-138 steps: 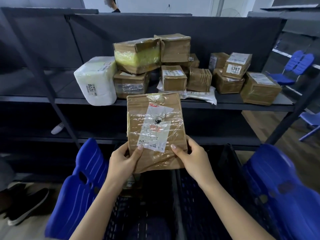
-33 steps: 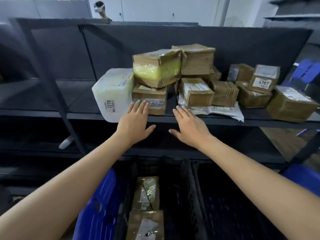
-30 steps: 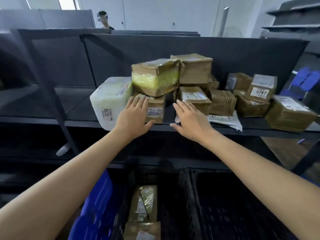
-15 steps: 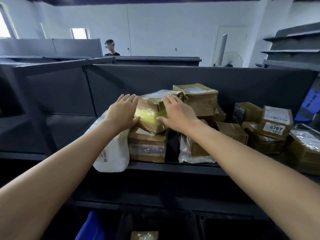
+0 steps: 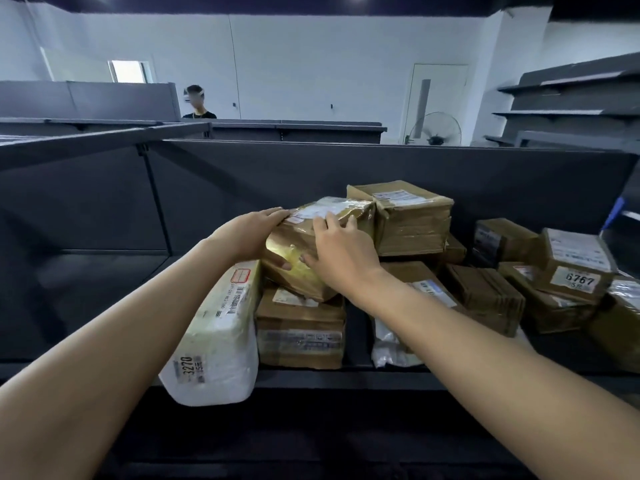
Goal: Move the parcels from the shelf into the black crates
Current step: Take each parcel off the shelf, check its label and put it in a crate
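Note:
A tape-wrapped brown parcel with a yellow side [image 5: 294,258] lies tilted on top of another brown box [image 5: 300,329] on the dark shelf [image 5: 346,379]. My left hand [image 5: 251,233] grips its left end, thumb under the edge. My right hand [image 5: 341,251] holds its right part, fingers over the top and thumb on the yellow face. Several more brown parcels lie to the right, among them one marked 6767 [image 5: 576,268]. A white parcel marked 3270 [image 5: 216,337] stands at the left. The black crates are out of view.
A taller brown box [image 5: 405,216] sits just behind and right of the held parcel. A white plastic mailer [image 5: 389,348] lies under my right forearm. The shelf's dark back panel [image 5: 242,181] rises behind the pile. A person [image 5: 197,102] stands beyond the shelving.
Both hands have closed round the yellow-sided parcel, and it has tipped toward me. The camera has tilted up, so the crates below have left the view.

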Motion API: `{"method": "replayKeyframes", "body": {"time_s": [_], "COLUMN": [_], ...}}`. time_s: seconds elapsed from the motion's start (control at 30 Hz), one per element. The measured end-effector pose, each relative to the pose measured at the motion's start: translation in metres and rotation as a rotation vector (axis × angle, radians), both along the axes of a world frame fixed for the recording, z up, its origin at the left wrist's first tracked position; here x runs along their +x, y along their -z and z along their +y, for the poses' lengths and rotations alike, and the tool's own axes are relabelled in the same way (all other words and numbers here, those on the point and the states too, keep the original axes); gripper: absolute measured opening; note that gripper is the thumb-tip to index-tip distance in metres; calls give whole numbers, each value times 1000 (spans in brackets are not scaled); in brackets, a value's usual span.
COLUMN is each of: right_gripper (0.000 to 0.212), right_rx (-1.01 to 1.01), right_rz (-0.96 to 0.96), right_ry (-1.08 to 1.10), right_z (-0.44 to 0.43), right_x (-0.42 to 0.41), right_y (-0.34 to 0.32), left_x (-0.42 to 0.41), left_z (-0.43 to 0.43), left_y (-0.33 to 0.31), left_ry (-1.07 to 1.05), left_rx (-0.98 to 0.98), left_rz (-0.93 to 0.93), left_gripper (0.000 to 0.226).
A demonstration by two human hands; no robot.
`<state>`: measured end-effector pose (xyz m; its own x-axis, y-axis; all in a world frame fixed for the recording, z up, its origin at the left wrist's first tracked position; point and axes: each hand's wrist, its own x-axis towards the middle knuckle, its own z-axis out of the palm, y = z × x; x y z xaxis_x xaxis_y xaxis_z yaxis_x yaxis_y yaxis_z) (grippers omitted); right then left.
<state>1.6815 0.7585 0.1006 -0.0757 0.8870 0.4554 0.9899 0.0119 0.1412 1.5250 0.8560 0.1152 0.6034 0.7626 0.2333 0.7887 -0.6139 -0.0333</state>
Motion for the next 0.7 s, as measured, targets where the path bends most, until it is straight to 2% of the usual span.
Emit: {"method": "replayKeyframes", "body": {"time_s": [0.17, 0.27, 0.4, 0.7], "right_gripper": [72, 74, 68, 56], "right_rx": [10, -28, -26, -8], "right_rz": [54, 128, 187, 215], "right_ry": [11, -25, -48, -63], "right_z": [4, 5, 2, -16], "right_x": [-3, -4, -6, 6], "right_y": [5, 5, 2, -1], "left_x": [-5, -6, -5, 0], "left_z": [9, 13, 11, -24], "left_y": [2, 8, 12, 14], "left_ry": [57, 73, 60, 20], "left_rx": [-17, -69, -75, 2], "left_rz": [-22, -138, -240, -308], "left_gripper": [118, 113, 107, 105]}}
